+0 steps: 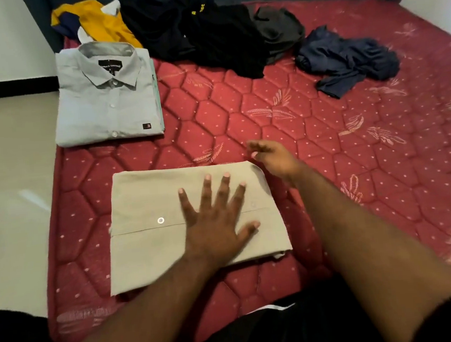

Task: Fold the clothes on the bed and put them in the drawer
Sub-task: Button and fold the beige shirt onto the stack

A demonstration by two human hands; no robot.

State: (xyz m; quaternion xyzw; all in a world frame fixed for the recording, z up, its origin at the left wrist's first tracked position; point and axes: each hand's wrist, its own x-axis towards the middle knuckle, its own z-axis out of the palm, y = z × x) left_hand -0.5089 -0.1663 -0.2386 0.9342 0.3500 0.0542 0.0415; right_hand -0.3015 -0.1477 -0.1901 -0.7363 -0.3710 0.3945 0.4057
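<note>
Head view, looking down over my two bare arms at a red quilted mattress point(296, 115). At the centre, slightly toward six o'clock, lies a beige shirt point(154, 248), folded into a flat rectangle with a white button showing on its front. My left hand point(217, 220) rests flat on top of this beige shirt, palm down, all five fingers straight and spread wide, pressing the cloth without gripping it. My right hand point(275, 161) is at the shirt's upper right corner, toward one o'clock from my left hand. It is blurred; its fingers look loose and extended, and it has hold of nothing. Whether it touches the shirt's corner, I cannot tell.

At ten o'clock, near the mattress's left edge, sits a grey shirt point(106, 99), neatly folded, collar up and buttons closed, with a black label inside the collar. Another folded garment seems to lie under it, only a pale edge showing.

Unfolded clothes are heaped along the far side. At eleven o'clock, a yellow garment point(102, 23) with navy and white parts, touching the grey shirt's collar end. At twelve o'clock, a pile of black clothes point(201, 36). Just right of it, touching, a dark grey garment point(280, 29). At two o'clock, lying apart, a crumpled navy garment point(345, 59).

At nine o'clock, beside the bed, is pale floor point(8, 168).
</note>
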